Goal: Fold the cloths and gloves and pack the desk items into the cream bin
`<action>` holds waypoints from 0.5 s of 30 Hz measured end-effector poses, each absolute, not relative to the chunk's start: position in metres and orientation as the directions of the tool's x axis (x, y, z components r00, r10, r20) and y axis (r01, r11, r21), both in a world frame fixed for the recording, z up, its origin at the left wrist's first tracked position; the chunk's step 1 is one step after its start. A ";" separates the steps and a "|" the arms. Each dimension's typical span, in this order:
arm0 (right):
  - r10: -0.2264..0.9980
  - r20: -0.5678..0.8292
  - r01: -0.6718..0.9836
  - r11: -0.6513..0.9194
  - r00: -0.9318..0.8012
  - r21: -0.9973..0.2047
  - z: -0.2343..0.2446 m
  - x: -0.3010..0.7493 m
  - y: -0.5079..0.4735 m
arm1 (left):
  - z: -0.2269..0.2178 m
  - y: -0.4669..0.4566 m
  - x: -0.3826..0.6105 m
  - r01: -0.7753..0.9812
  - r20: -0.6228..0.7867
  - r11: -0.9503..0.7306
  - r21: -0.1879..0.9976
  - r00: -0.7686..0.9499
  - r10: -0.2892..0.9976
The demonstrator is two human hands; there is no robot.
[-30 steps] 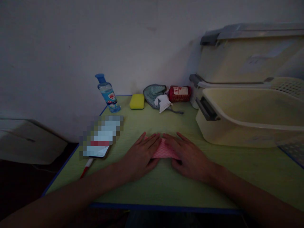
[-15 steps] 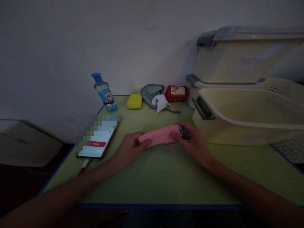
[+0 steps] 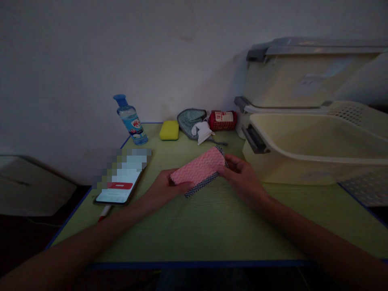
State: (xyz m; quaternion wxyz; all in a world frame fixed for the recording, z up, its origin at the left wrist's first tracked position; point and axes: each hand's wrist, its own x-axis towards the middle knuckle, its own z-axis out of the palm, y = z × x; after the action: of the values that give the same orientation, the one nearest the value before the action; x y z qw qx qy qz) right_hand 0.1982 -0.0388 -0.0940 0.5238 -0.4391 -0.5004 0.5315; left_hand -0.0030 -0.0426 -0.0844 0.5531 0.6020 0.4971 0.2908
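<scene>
The folded pink cloth (image 3: pixel 198 165) slants longways from near left to far right — left hand (image 3: pixel 165 186) and right hand (image 3: pixel 244 176) pinch its ends, thumbs on top.

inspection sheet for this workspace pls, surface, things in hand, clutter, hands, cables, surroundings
Surface: green table with blue edging.
Things in hand: pink cloth with dark checked trim, held at a slant.
Clutter: blue bottle, yellow sponge, grey-blue cloth, white crumpled item, red package; phone at left.
Hands: left hand and right hand each grip one end.
Cables: red-and-white cable at the phone's near end; the rest hidden.
Surroundings: pale wall; open cream bin and lidded bin at right.
</scene>
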 end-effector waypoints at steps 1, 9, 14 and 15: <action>0.996 0.033 -0.150 0.021 -0.083 -0.988 -0.094 0.196 -0.041 | -0.085 -0.043 -0.003 0.282 -0.182 0.087 0.956 0.333 0.925; 0.988 -0.038 -0.101 -0.053 -0.147 -0.993 -0.098 0.188 -0.048 | -0.084 -0.042 0.000 0.261 -0.131 0.037 0.965 0.350 0.928; 0.987 -0.011 -0.133 -0.032 -0.161 -0.991 -0.100 0.189 -0.048 | -0.086 -0.041 -0.002 0.368 -0.117 -0.020 0.929 0.345 0.931; 0.986 -0.006 -0.149 -0.032 -0.169 -0.988 -0.100 0.189 -0.048 | -0.086 -0.040 -0.002 0.384 -0.109 -0.035 0.923 0.347 0.932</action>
State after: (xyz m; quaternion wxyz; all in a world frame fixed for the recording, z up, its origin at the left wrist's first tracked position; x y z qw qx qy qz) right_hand 0.1887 -0.0485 -0.1001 0.4877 -0.4216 -0.4962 0.5815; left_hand -0.0022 -0.0405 -0.0862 0.4852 0.6618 0.4971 0.2819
